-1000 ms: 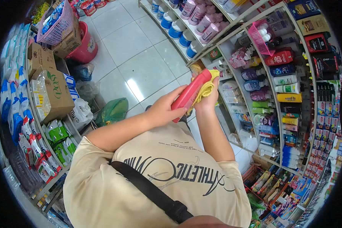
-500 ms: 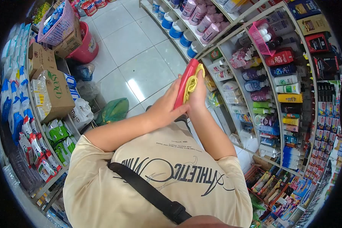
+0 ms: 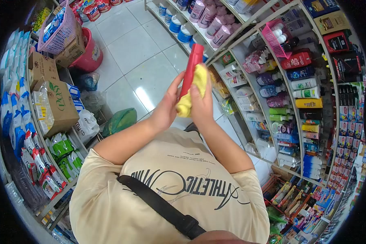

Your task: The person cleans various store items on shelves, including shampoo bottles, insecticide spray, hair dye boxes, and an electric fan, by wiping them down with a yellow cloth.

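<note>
A red bottle [image 3: 193, 59] is held up in front of my chest, tilted, with its upper end pointing away from me. My left hand [image 3: 169, 102] is closed around the lower left side of the bottle. In my right hand [image 3: 202, 105] is a yellow cloth [image 3: 198, 83], bunched and pressed along the bottle's right side. The cloth covers part of the bottle, and its lower end is hidden between the hands and cloth.
Shelves of bottles and tubes [image 3: 307, 93] rise close on my right. To my left are cardboard boxes [image 3: 57, 107], a pink bucket [image 3: 87, 51] with a pink basket [image 3: 63, 30] near it, and a green bag [image 3: 120, 122]. White floor tiles [image 3: 146, 69] lie ahead.
The bottle has shifted a little left and away from me. My right hand now has the cloth spread along the bottle's side, and my left hand has moved lower on it.
</note>
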### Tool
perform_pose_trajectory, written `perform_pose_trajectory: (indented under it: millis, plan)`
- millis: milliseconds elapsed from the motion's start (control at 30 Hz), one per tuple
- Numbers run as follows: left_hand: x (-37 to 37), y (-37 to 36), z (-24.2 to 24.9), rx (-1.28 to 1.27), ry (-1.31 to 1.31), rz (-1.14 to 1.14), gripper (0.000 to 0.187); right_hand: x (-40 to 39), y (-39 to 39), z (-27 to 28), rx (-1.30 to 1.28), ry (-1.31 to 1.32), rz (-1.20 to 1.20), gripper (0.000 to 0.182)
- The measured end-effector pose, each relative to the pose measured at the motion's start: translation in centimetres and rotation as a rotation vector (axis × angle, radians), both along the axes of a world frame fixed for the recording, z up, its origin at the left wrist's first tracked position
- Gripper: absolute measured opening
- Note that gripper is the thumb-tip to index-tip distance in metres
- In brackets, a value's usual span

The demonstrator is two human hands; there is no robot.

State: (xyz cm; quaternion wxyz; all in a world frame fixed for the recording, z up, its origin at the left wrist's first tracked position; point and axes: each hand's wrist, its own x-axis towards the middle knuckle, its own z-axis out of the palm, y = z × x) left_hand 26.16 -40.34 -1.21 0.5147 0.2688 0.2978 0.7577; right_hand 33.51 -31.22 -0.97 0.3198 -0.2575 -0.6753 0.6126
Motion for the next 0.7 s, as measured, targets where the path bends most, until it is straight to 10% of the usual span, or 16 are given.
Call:
perform_pose_trajectory:
  millis: [167, 300, 433, 700]
  plan:
    - [1.3, -1.1, 1.0, -0.082, 0.158, -0.119, 0.094, 0.3, 2.6, 0.8, -0.629, 0.320, -0.105, 0.042]
    - [1.7, -0.5, -0.6, -0.073, 0.275, 0.055, 0.090, 0.3, -0.4, 2.7, -0.477, 0.039, -0.152, 0.045]
    - [0.1, 0.5, 0.7, -0.026, 0.196, 0.224, 0.083, 1.2, -2.9, 0.5, 0.236, -0.030, 0.095, 0.059]
    - [-0.1, 0.0, 1.8, 0.048, 0.065, 0.178, 0.064, 1.2, -1.1, 2.7, 0.380, 0.250, 0.015, 0.068]
